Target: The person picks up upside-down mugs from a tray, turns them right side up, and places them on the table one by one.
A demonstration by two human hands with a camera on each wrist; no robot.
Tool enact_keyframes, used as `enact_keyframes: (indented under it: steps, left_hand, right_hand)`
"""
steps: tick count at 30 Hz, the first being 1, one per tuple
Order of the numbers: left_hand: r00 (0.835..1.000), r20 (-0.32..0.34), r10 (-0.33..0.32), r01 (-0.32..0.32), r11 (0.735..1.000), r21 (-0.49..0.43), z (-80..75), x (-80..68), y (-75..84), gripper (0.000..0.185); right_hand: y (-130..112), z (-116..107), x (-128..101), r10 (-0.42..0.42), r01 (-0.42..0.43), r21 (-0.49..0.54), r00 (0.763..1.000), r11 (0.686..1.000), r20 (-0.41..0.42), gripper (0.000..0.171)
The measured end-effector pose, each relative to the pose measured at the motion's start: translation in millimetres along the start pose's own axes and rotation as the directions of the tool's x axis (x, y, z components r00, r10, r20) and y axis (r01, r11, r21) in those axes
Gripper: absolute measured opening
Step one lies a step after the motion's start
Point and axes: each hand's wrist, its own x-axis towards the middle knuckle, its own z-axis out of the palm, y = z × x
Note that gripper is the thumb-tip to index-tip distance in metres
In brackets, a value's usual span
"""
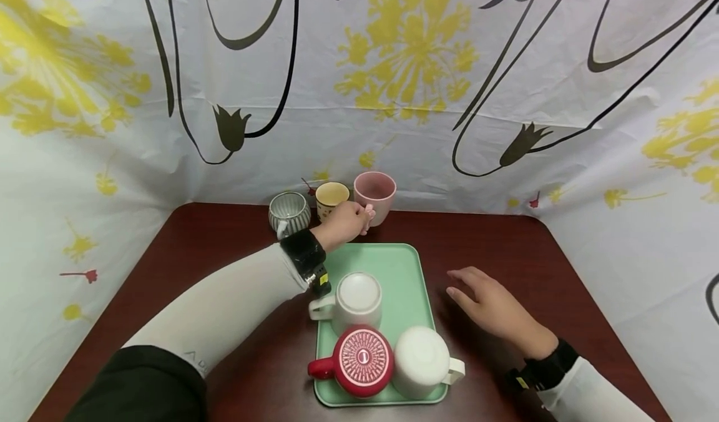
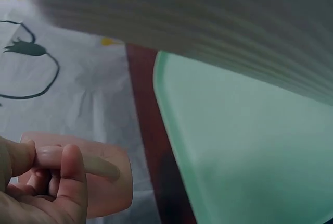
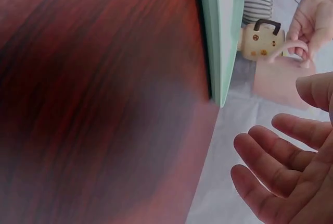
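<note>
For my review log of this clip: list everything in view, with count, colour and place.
Pink mug: 1, pink, upright at the table's far edge, handle in the left hand's grip.
Yellow mug: 1, cream-yellow, left of the pink mug.
Striped mug: 1, grey-white, leftmost.
Tray: 1, mint green, table centre.
White mugs: 2, upside down on the tray.
Red mug: 1, upside down on the tray's near end.
Table: 1, dark red-brown.
Cloth backdrop: 1, white with yellow flowers.
Left hand: pinches the pink handle.
Right hand: flat on the table, right of the tray.

Right hand [image 3: 291,182] fingers relaxed above dark wood table [image 3: 93,104]; green tray [image 3: 221,36] edge; other hand [image 3: 312,21] pinching pink mug [image 3: 281,81] handle.
</note>
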Motion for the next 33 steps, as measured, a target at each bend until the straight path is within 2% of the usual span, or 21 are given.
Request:
enact_keyframes:
  steps: [7, 15, 23, 28, 33]
  left_hand:
    - [1.000, 0.006, -0.017, 0.017, 1.000, 0.001, 2.6, 5.8, -14.3, 0.049]
    - [0.999, -0.009, -0.052, 0.052, 0.999, -0.016, 1.7, 11.2, -23.7, 0.045]
    - [0.997, -0.020, -0.075, 0.077, 0.993, 0.093, -1.9, 12.6, -31.3, 0.049]
    - [0.994, -0.014, -0.109, 0.110, 0.993, 0.053, -2.9, 11.0, -32.1, 0.047]
    - [0.995, 0.002, -0.097, 0.097, 0.994, 0.045, -5.5, 7.1, -34.0, 0.045]
  right_hand:
    - [5, 5, -3, 0.007, -0.007, 0.015, 1.000, 1.000, 0.015, 0.042]
    - [8, 9, -3, 0.008, -0.010, 0.037, 0.999, 0.999, 0.035, 0.043]
    - [11, 11, -3, -0.002, 0.000, 0.042, 0.999, 0.999, 0.038, 0.043]
    - [13, 12, -2, -0.016, 0.015, 0.026, 0.999, 1.000, 0.031, 0.041]
    - [13, 13, -1, -0.020, 0.020, 0.011, 0.999, 1.000, 0.026, 0.039]
